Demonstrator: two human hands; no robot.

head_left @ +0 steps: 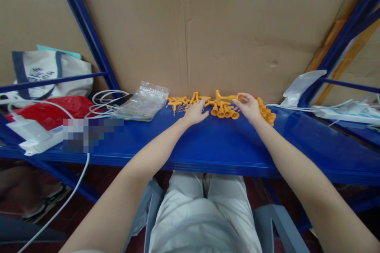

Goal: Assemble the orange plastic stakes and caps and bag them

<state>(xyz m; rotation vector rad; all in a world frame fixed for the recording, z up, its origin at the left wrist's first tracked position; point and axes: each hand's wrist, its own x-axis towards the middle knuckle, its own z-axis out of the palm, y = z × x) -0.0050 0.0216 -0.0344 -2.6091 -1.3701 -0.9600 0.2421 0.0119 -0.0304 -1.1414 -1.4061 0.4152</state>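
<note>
Orange T-handled corkscrews with bare metal spirals lie in a loose pile (177,102) at the back of the blue shelf. Over the right side of that pile is my left hand (196,113), its fingers spread and thumb apart; whether a fingertip touches a handle is hard to see. My right hand (248,106) pinches the wide cone end of an orange corkscrew (227,97), which lies sideways with its T-handle to the left. Just below it, several corkscrews with cone sleeves (225,111) sit in a row, wide ends facing me. Beside my right wrist are stacked orange cone sleeves (267,112), partly hidden.
Clear plastic bags (145,102) and white cables lie left of the pile. A power strip (44,140) with a charger, a red bag (59,106) and a canvas bag (53,71) are farther left. Cardboard (231,27) stands behind. Another person's legs show at lower left.
</note>
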